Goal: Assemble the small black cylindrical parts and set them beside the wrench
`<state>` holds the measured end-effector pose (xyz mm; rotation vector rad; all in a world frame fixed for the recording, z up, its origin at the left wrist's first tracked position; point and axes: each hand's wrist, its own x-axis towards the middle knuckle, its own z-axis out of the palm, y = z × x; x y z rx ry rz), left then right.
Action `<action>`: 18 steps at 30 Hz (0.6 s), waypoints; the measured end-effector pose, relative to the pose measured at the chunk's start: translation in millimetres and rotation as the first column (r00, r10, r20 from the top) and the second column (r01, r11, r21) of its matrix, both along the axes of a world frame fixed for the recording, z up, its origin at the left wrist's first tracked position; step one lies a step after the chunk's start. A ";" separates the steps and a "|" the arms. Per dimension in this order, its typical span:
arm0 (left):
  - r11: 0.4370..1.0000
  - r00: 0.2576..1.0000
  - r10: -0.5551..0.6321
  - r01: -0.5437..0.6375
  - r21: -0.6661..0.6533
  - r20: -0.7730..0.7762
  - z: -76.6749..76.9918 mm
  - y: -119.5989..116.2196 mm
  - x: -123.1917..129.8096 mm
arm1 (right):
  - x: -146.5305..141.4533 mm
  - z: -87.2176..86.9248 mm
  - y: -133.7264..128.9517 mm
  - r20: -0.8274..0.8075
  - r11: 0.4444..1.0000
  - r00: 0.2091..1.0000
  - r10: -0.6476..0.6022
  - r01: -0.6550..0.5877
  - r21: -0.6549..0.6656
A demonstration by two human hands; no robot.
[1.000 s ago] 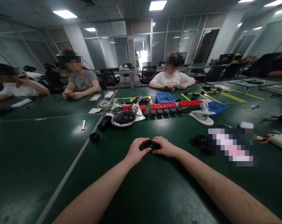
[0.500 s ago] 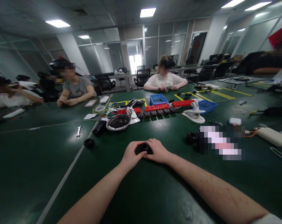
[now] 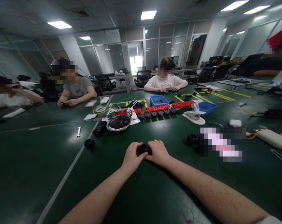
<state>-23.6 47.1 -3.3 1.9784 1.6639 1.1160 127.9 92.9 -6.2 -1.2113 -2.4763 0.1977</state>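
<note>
A small black round part (image 3: 144, 148) with a hole in its top rests on the green table (image 3: 113, 193) between my hands. My left hand (image 3: 133, 157) grips it from the left, thumb at its near side and fingers at its far side. From the right, my right hand (image 3: 157, 151) holds the same part, its fingers curled round that edge. A similar black part (image 3: 89, 143) lies further left by the pale seam, and another dark round part (image 3: 191, 139) is at the right beside a blurred patch.
Beyond my hands are a round metal tray (image 3: 119, 123), a white clamp stand (image 3: 194, 115), red blocks (image 3: 156, 108) in a row and blue bins (image 3: 159, 100). A wrench (image 3: 79, 131) lies at the left. People sit across the table.
The fingers of both hands have shifted slightly around the black part. Otherwise the view has only moved a little.
</note>
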 end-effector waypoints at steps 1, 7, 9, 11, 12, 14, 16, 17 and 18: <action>1.000 1.000 -0.023 0.023 -0.005 0.002 0.5 0.6 -1.0 | 0.4 0.3 -0.6 -0.010 1.000 1.000 0.020 -0.020 0.003; 0.973 0.975 -0.220 0.221 -0.068 0.034 6.6 2.6 -11.9 | 18.6 6.3 18.4 -0.129 0.892 0.920 0.371 -0.392 -0.227; 0.964 0.967 -0.253 0.255 -0.077 0.038 7.2 1.5 -12.3 | 22.1 6.7 24.4 -0.169 0.859 0.903 0.395 -0.429 -0.281; 0.965 0.969 -0.244 0.247 -0.083 0.043 5.9 0.3 -10.3 | 21.1 5.0 25.2 -0.186 0.869 0.918 0.351 -0.393 -0.301; 0.972 0.975 -0.219 0.222 -0.082 0.044 4.7 -0.1 -8.7 | 19.0 3.6 23.4 -0.177 0.888 0.935 0.308 -0.349 -0.298; 0.987 0.989 -0.141 0.144 -0.067 0.042 1.7 -0.5 -5.4 | 12.8 0.6 16.7 -0.117 0.943 0.971 0.207 -0.231 -0.242; 0.997 0.997 -0.069 0.071 -0.044 0.040 -0.8 -0.2 -3.1 | 6.5 -1.5 8.5 -0.042 0.985 0.993 0.114 -0.119 -0.126; 0.998 0.998 -0.052 0.053 -0.035 0.037 -1.6 0.2 -2.6 | 4.4 -1.9 5.0 -0.016 0.994 0.996 0.083 -0.084 -0.072; 0.998 0.998 -0.053 0.054 -0.031 0.035 -1.9 0.6 -2.7 | 3.3 -1.8 2.5 -0.003 0.997 0.997 0.071 -0.072 -0.036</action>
